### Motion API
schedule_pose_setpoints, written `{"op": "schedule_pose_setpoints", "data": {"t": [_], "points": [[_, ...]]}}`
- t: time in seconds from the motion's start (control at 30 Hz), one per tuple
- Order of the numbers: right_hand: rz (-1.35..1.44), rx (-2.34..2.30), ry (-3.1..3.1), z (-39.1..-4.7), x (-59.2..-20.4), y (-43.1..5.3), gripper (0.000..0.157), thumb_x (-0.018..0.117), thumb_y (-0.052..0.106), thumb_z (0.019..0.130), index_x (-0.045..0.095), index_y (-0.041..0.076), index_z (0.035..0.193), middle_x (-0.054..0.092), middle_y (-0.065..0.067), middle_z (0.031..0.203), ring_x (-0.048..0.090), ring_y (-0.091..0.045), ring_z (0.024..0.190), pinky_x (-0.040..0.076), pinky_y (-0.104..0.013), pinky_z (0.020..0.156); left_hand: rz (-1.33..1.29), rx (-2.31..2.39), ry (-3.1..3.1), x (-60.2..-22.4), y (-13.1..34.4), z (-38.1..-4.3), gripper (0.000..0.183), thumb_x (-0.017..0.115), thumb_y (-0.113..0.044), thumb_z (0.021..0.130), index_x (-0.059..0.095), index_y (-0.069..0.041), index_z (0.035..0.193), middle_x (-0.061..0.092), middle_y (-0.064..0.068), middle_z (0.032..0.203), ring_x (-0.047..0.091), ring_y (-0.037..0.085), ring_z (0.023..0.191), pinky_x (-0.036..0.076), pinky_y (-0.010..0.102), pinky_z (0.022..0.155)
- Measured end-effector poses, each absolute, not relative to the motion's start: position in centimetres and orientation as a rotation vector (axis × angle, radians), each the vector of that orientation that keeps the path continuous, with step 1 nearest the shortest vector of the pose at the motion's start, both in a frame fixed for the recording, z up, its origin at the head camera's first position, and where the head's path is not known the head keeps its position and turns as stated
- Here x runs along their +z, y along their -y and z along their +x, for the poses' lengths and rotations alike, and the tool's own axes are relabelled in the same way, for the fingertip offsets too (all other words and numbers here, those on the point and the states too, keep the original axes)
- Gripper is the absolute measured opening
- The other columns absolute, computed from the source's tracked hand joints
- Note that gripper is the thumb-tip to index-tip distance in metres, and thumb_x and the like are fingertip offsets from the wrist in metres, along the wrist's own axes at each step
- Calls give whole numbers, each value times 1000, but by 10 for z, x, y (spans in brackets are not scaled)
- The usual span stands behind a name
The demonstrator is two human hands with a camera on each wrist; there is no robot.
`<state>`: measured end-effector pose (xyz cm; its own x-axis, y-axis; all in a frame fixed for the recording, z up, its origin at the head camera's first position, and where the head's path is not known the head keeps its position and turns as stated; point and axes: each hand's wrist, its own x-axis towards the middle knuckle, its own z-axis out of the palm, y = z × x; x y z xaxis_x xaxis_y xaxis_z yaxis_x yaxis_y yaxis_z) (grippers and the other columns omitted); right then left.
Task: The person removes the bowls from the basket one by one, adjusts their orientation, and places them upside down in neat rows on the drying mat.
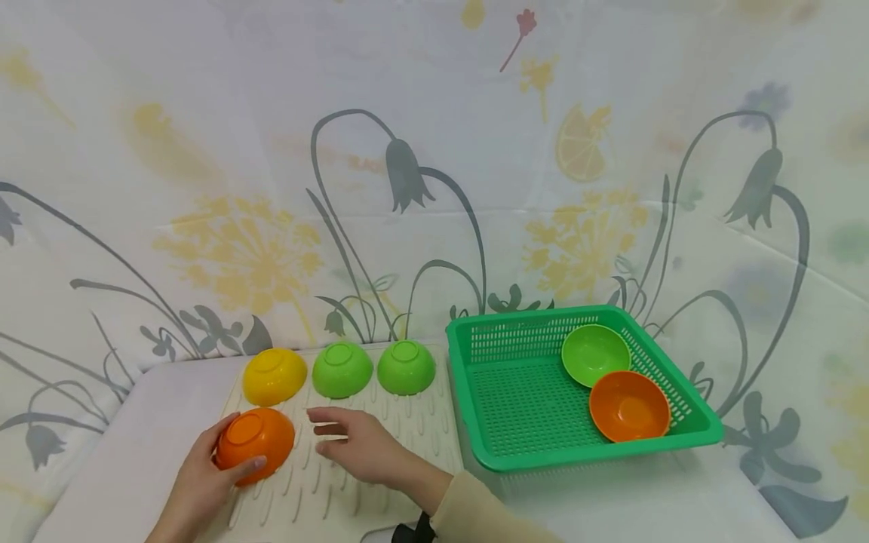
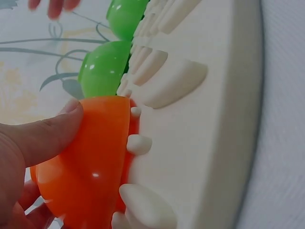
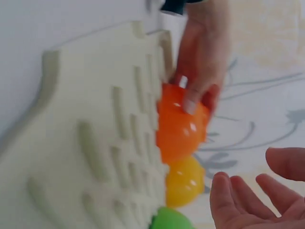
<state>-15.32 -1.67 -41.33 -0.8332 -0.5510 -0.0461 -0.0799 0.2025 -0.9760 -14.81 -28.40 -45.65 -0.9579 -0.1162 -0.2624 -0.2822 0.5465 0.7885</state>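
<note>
An orange bowl point(image 1: 271, 437) sits upside down at the front left of a cream ridged drying mat point(image 1: 360, 490). My left hand point(image 1: 197, 467) grips it, thumb on the near side and fingers round the far side; the left wrist view shows its rim against the mat's ridges. To the right of that bowl, my right hand point(image 1: 363, 445) is over the mat with nothing in it, fingers extended to the left. Behind them stand an upturned yellow bowl point(image 1: 274, 375) and two upturned green bowls, one in the middle point(image 1: 342, 369) and one at the right point(image 1: 406, 367).
Right of the mat stands a green plastic basket point(image 1: 509, 460) with perforated walls. Inside, at its right side, a green bowl point(image 1: 596, 354) and another orange bowl point(image 1: 630, 407) lie with their openings up. A flower-printed cloth point(image 1: 434, 249) hangs behind the table.
</note>
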Motion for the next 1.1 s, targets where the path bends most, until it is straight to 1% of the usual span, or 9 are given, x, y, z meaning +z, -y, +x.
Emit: {"op": "schedule_pose_setpoints", "data": {"t": [0.07,0.2,0.4,0.53,0.67,0.77,0.93,1.1], "points": [[-595,-1704,-2125,-154,-403,5,42,61,7,99,58,19,139,59,9,136,59,-9,119,53,-22,89,-339,1376,-2596,-457,284,-149,108,80,-37,85,8,-2,158,14,33,156,24,51,135,17,69,111],[-595,-1744,-2194,-154,-383,-18,40,58,8,101,57,18,140,59,3,136,58,-17,122,53,-26,91,-338,1368,-2612,-458,287,-147,108,79,-37,85,8,-1,158,15,33,156,25,50,135,18,68,112],[-551,-1753,-2352,-161,-362,-63,41,58,8,100,56,15,141,58,-5,138,56,-28,125,52,-38,97,-324,1387,-2618,-460,290,-145,109,80,-40,84,10,-1,158,16,32,155,27,49,134,20,67,112],[-467,-1786,-2438,-166,-354,-111,41,60,7,100,57,14,140,58,-7,137,54,-31,127,49,-44,100,-304,1390,-2628,-461,288,-145,106,80,-38,84,13,-1,157,18,32,155,29,49,134,21,67,112],[-383,-1730,-2579,-169,-349,-168,40,60,11,100,57,10,140,59,-10,136,53,-31,128,47,-48,102,-311,1377,-2649,-460,286,-146,105,82,-35,83,15,-2,157,19,31,155,29,49,134,21,68,111],[-324,-1627,-2673,-169,-344,-210,41,59,17,102,55,8,141,56,-15,140,52,-34,128,46,-52,103,-312,1380,-2659,-461,285,-145,105,82,-34,82,16,-2,157,19,31,155,28,49,135,21,68,112],[-194,-1435,-2763,-165,-335,-273,46,55,27,104,49,6,145,48,-20,146,47,-40,130,41,-58,104,-303,1393,-2668,-462,285,-146,104,83,-34,81,19,-3,156,20,30,155,27,49,136,21,67,112],[-176,-1235,-2829,-167,-331,-320,52,51,33,105,47,-2,143,49,-27,142,47,-46,127,41,-62,101,-309,1404,-2653,-461,285,-145,103,83,-32,82,18,-3,157,20,30,155,27,48,136,19,67,112]]}}
